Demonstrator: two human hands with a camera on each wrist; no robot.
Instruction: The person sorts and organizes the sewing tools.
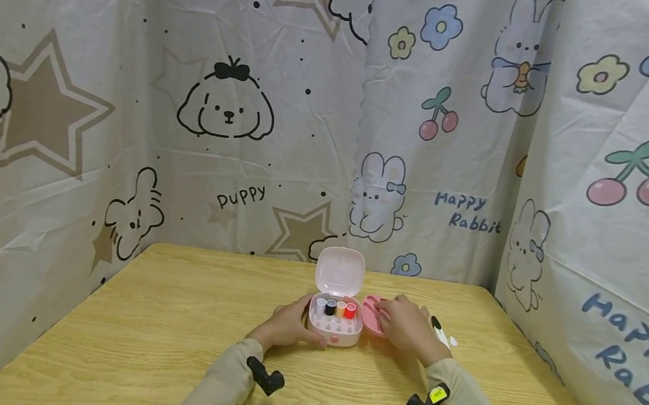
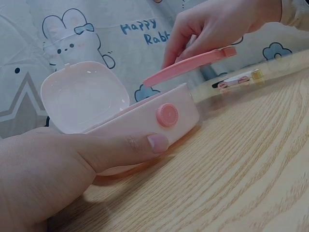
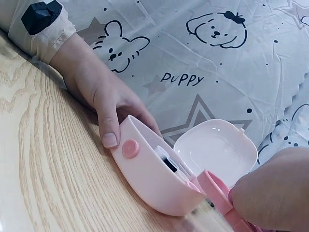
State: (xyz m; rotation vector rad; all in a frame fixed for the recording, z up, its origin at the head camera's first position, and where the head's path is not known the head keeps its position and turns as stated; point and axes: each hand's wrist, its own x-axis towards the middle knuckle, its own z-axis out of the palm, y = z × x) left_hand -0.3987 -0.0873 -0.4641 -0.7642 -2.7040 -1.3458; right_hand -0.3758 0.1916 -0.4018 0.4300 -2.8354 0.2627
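Note:
A pale pink sewing box (image 1: 333, 337) stands on the table with its lid (image 1: 340, 271) raised. Inside is a row of thread spools, among them a black spool (image 1: 330, 308) and a red spool (image 1: 350, 311). My left hand (image 1: 289, 323) grips the box's left side, the thumb along the front by the round pink button (image 2: 167, 115). With my right hand (image 1: 408, 325) I hold a darker pink insert tray (image 2: 193, 65), tilted and raised just right of the box. In the right wrist view that hand hides much of the tray (image 3: 215, 191).
Right of my right hand lie small items on the wooden table (image 1: 206, 295): a black piece (image 1: 435, 323), a white piece (image 1: 453, 341) and a gold-ended item (image 2: 257, 74). Printed curtains (image 1: 307, 130) hang behind the table and at both sides.

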